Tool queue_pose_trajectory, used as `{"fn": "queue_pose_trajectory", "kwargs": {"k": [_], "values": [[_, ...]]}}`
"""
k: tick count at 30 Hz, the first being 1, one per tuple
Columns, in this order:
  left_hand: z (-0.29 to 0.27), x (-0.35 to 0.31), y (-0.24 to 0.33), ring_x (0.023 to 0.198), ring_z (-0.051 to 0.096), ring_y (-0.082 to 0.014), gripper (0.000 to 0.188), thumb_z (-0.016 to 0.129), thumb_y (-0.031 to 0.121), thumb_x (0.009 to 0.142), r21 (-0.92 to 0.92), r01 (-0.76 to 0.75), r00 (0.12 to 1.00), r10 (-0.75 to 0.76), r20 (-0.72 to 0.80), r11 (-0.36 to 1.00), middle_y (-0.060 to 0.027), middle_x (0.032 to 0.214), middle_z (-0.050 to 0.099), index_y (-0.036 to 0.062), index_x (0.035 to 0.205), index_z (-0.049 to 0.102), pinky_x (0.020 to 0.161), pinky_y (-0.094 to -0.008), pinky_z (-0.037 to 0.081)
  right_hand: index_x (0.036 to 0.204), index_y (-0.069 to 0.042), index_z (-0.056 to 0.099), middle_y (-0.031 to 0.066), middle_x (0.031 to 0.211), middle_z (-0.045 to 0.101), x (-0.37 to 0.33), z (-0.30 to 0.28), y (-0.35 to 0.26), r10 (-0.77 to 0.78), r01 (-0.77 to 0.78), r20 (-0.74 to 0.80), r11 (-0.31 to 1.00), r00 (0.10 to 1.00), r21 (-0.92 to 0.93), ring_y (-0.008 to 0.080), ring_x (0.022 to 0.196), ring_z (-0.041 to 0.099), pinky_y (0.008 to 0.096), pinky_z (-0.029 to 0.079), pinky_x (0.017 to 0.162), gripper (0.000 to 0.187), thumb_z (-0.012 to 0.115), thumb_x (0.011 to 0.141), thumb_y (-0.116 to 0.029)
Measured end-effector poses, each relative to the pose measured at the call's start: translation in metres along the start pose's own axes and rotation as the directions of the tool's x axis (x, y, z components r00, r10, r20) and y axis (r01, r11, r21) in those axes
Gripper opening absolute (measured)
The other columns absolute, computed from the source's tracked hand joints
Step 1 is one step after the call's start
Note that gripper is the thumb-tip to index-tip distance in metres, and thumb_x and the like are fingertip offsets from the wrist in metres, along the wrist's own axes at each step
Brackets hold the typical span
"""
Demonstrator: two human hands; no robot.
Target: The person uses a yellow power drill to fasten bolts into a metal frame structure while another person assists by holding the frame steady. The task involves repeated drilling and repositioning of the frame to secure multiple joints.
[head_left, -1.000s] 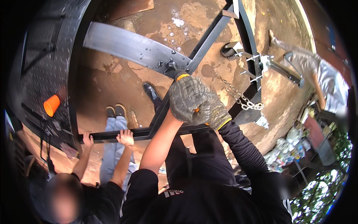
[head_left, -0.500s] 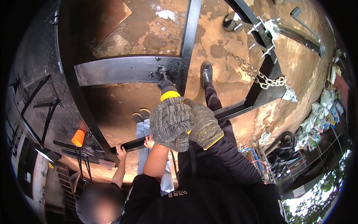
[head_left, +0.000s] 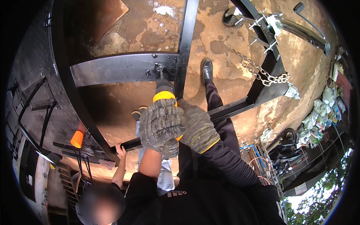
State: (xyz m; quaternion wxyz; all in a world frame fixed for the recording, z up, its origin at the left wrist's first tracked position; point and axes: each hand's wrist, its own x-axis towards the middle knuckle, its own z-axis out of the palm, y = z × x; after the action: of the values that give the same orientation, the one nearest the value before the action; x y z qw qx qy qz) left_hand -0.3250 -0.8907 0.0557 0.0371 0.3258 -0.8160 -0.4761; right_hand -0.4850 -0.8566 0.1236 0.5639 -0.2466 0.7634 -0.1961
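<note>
Both my hands wear grey knit work gloves and grip a yellow-and-black power tool [head_left: 164,95], mostly covered by them. My left hand [head_left: 162,122] is closed around its body. Pressed in beside it, my right hand [head_left: 198,125] is also closed on the tool, its fingers partly hidden. The tool's dark nose points away from me and meets a flat black steel crosspiece [head_left: 112,71] near its right end. Dark wet-looking spots and bits lie around the tip. The crosspiece joins a black steel beam [head_left: 185,41] of a large frame.
A co-worker's hand [head_left: 120,150] holds the frame at lower left. An orange cup [head_left: 77,138] sits on the black panel. A chain [head_left: 268,78] hangs by the frame's coupling end, near a jack-like tube [head_left: 303,33]. Bags [head_left: 322,112] pile up at right.
My gloved hands and the tool have shifted slightly left in the view, as has the frame. The tool's tip stays at the same spot. One co-worker hand is now hidden behind my left glove.
</note>
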Motion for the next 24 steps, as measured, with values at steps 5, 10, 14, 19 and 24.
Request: {"fn": "queue_pose_trajectory", "kwargs": {"k": [5,10,14,19,24], "values": [[0.0,0.0,-0.002,0.104,0.046,-0.0218,0.037,0.048,0.023,0.082,-0.02,-0.02,1.0,0.019,-0.013,1.0,-0.0067,0.114,0.047,0.0065,0.114,0.042,0.091,-0.0367,0.034,0.111,0.0,0.045,0.0193,0.089,0.056,-0.003,0.004,-0.002,-0.026,0.027,0.015,0.995,1.0,-0.1,0.0334,0.084,0.054,0.0382,0.044,0.073,0.055,0.061,0.068,-0.03],[-0.001,0.01,-0.003,0.106,0.044,-0.0214,0.039,0.048,0.023,0.083,-0.055,-0.058,0.998,0.056,-0.036,0.997,-0.0065,0.117,0.045,0.0065,0.117,0.04,0.093,-0.0364,0.033,0.108,-0.002,0.044,0.0194,0.085,0.057,-0.004,0.012,-0.012,-0.065,0.053,-0.06,0.98,0.996,-0.19,0.0347,0.082,0.055,0.0407,0.044,0.07,0.054,0.065,0.065,-0.028],[0.002,0.018,0.0,0.108,0.043,-0.021,0.041,0.048,0.024,0.084,-0.095,-0.094,0.994,0.089,-0.059,0.991,-0.0062,0.119,0.044,0.0066,0.12,0.038,0.094,-0.0362,0.032,0.108,-0.003,0.046,0.0194,0.094,0.054,-0.007,0.023,0.016,-0.079,0.085,-0.077,0.993,0.994,0.083,0.0329,0.089,0.053,0.0404,0.043,0.075,0.05,0.062,0.068,-0.028],[0.005,0.017,0.002,0.11,0.042,-0.0206,0.044,0.048,0.024,0.085,-0.292,-0.111,0.993,0.097,-0.06,0.95,-0.0059,0.121,0.043,0.0066,0.123,0.036,0.096,-0.036,0.031,0.107,-0.005,0.05,0.0142,0.101,0.054,-0.009,0.024,0.023,-0.287,0.253,-0.016,0.868,0.958,-0.428,0.0301,0.096,0.05,0.0392,0.041,0.082,0.045,0.061,0.069,-0.025],[0.033,0.006,-0.009,0.109,0.043,-0.0207,0.038,0.045,0.022,0.085,-0.974,0.225,0.974,-0.001,0.226,-0.029,-0.0082,0.117,0.045,0.0064,0.119,0.039,0.095,-0.0346,0.033,0.112,-0.004,0.048,0.0146,0.114,0.05,-0.024,0.029,0.032,-0.261,0.256,0.028,0.908,0.965,-0.333,0.0298,0.107,0.045,0.0375,0.034,0.092,0.052,0.064,0.066,-0.024]]}}
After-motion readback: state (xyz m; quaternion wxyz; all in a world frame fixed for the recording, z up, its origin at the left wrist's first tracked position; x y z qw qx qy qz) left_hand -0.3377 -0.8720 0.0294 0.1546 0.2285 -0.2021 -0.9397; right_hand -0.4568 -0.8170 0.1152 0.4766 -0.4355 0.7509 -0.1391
